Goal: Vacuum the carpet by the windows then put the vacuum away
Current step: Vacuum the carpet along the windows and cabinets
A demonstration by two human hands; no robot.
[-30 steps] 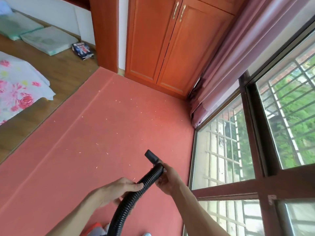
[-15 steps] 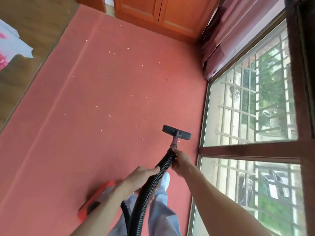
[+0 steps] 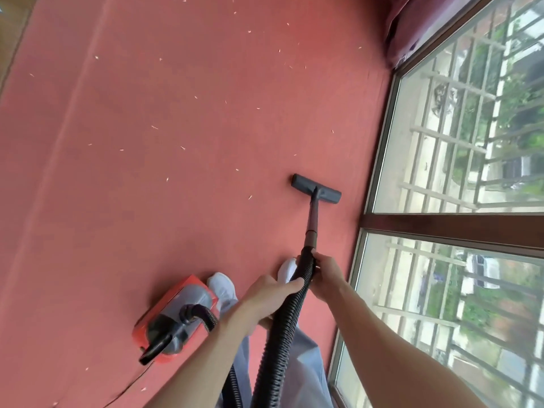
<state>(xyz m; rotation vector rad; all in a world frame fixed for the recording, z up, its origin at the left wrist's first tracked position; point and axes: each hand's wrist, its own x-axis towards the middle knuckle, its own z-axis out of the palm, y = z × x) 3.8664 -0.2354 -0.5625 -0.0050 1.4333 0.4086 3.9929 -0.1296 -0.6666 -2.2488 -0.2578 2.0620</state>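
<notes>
1. A mauve curtain (image 3: 412, 22) hangs bunched in the top right corner;
2. a strip of wooden floor (image 3: 11, 30) shows at the top left edge;
3. a pale metal grille (image 3: 459, 139) stands outdoors, with green foliage (image 3: 527, 92) beyond it.

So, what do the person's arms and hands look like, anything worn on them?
The left forearm and right forearm are bare to the frame edge, no sleeves showing. The left hand and right hand wear no gloves; no watch, ring or wristband is visible. Lower down show light blue-grey trousers and white shoes.
</notes>
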